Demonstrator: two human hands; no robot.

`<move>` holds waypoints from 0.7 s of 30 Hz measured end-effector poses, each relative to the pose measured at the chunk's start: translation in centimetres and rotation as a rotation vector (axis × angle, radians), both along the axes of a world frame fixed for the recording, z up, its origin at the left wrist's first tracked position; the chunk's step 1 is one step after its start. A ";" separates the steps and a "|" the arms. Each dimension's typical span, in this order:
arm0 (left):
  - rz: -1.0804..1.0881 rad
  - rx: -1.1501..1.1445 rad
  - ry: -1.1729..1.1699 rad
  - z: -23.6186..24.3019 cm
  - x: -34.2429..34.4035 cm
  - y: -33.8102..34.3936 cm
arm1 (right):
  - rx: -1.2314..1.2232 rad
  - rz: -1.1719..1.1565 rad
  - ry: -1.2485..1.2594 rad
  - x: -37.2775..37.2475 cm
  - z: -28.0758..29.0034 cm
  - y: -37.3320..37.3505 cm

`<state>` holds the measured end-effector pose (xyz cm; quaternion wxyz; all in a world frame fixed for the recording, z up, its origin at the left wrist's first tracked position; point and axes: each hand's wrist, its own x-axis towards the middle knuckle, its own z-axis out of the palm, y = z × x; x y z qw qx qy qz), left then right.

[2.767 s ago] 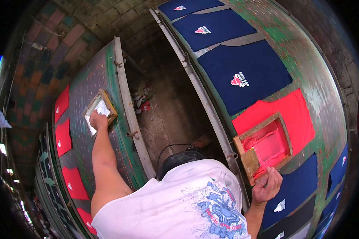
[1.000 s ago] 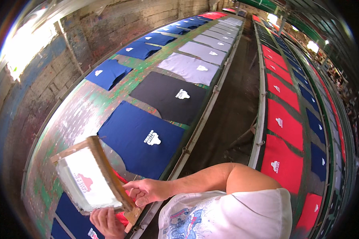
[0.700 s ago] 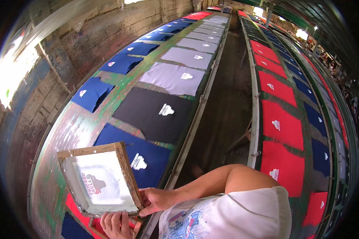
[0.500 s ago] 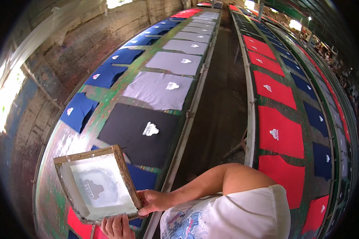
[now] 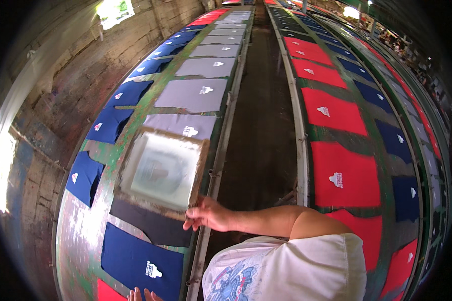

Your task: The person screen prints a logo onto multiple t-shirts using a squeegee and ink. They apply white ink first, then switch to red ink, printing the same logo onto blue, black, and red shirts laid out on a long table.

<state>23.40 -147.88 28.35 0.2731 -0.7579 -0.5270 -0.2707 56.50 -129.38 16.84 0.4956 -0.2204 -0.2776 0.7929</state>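
Observation:
A wood-rimmed printing screen (image 5: pixel 199 173) with pale mesh and a faint dark motif hangs over the left table, slightly blurred. My right hand (image 5: pixel 208 213) grips it by its near right corner, fingers closed on the wood. Beneath the screen lies a black cloth piece (image 5: pixel 171 228), largely hidden. A grey cloth piece (image 5: pixel 158 122) with a white print shows just beyond it. At the lower edge, my left hand (image 5: pixel 143 295) shows only its fingers, which are apart and hold nothing. It is nearest to a navy cloth piece (image 5: pixel 135 258) with a white print.
Rows of printed grey and navy cloth pieces run up the long left table (image 5: pixel 75 231). A dark aisle (image 5: pixel 251 110) separates it from a right table with red pieces (image 5: pixel 344 173) and navy pieces (image 5: pixel 392 140). A block wall (image 5: pixel 50 130) stands at the left.
My right hand has carried the screen away from me along the left table. My left hand has let go of its near edge. The navy piece's print is now uncovered.

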 end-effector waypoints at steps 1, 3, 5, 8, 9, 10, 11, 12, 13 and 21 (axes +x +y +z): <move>0.005 0.004 -0.009 -0.3 -0.3 0.2 | -0.006 -0.069 -0.026 1.2 0.0 0.5; 0.020 0.018 -0.040 -1.1 -0.7 0.8 | 0.063 -0.181 0.003 4.1 0.2 0.9; -0.003 0.004 -0.077 -2.1 -1.0 1.5 | 0.060 -0.298 -0.036 7.2 0.5 1.1; -0.081 -0.022 -0.140 -3.5 -0.8 2.5 | 0.085 -0.461 -0.048 11.7 0.7 1.2; -0.114 -0.041 -0.150 -3.7 -0.7 3.0 | 0.047 -0.533 -0.077 13.0 0.7 1.6; -0.142 -0.061 -0.155 -3.8 -0.5 3.5 | 0.095 -0.567 -0.049 14.3 0.5 2.0; -0.166 -0.083 -0.157 -3.8 -0.2 3.7 | 0.093 -0.618 -0.045 15.6 0.4 2.5; -0.163 -0.081 -0.139 -3.7 0.1 3.9 | 0.092 -0.662 -0.033 16.9 0.1 3.3; -0.162 -0.069 -0.137 -3.5 0.5 4.2 | 0.076 -0.720 -0.063 18.3 -0.2 4.6; -0.037 -0.017 -0.129 -3.5 6.7 10.8 | -0.083 -0.801 -0.288 33.6 -2.0 20.6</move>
